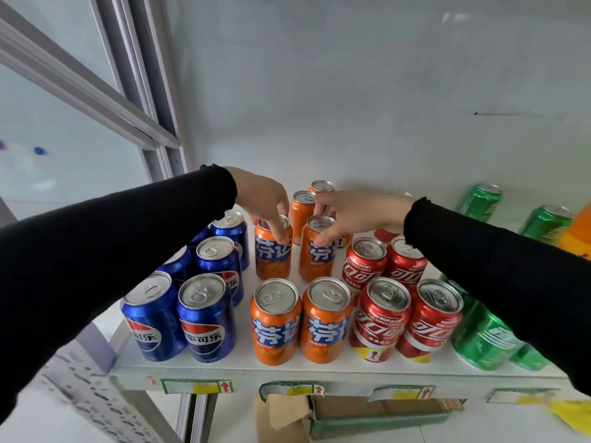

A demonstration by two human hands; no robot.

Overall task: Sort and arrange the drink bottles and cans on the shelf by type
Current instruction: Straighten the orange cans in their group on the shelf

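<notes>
Cans stand in columns on a white shelf [243,367]. Blue Pepsi cans [204,318] fill the left, orange Fanta cans [276,321] the middle, red Coca-Cola cans [380,318] right of them, green Sprite cans [486,340] at the far right. My left hand [265,196] grips the rim of a second-row orange can [271,254] from above. My right hand [355,212] holds the top of the neighbouring orange can [316,254]. Two more orange cans [302,212] stand behind, partly hidden by my hands.
A white wall closes the shelf's back. A window frame [137,100] runs along the left. More green cans [479,203] and an orange object [579,231] sit at the back right. Below the shelf's labelled front edge lies a cardboard box [351,414].
</notes>
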